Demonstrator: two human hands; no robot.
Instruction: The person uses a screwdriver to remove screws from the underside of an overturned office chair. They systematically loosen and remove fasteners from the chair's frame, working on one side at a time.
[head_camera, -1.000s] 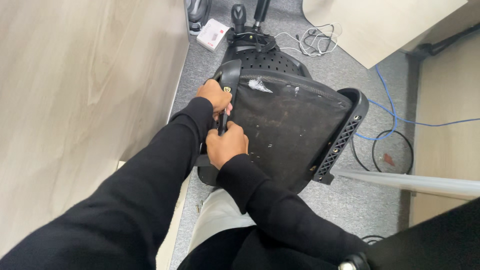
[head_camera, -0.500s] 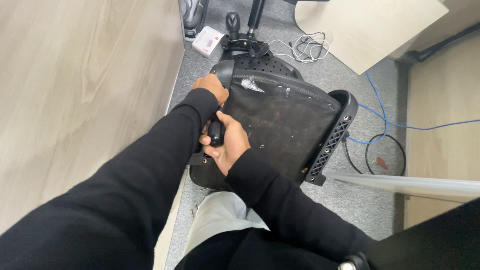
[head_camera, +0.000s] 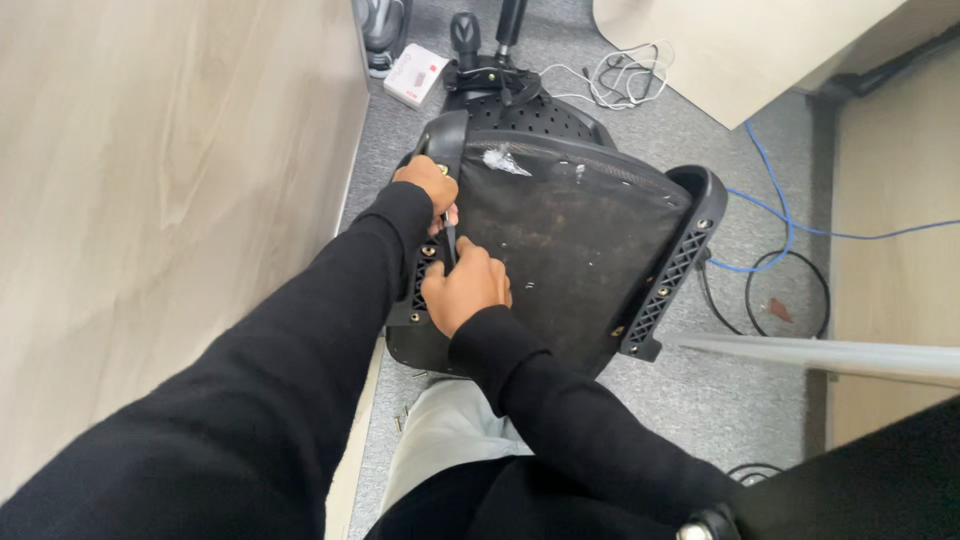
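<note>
On the grey floor (head_camera: 700, 400), an upturned chair seat (head_camera: 560, 250) lies tilted against the person's knees, its dusty underside facing up and black armrest brackets on either side. At the near bracket (head_camera: 432, 240), the left hand (head_camera: 430, 185) curls shut around the bracket's upper edge. Just below it, the right hand (head_camera: 465, 290) is fisted around a thin dark tool (head_camera: 449, 240), whose tip points up toward the left hand. Beside the seat runs a blue cable (head_camera: 770, 200); white cords (head_camera: 620, 80) and a small white box (head_camera: 417, 75) lie beyond, near the chair base (head_camera: 490, 75).
</note>
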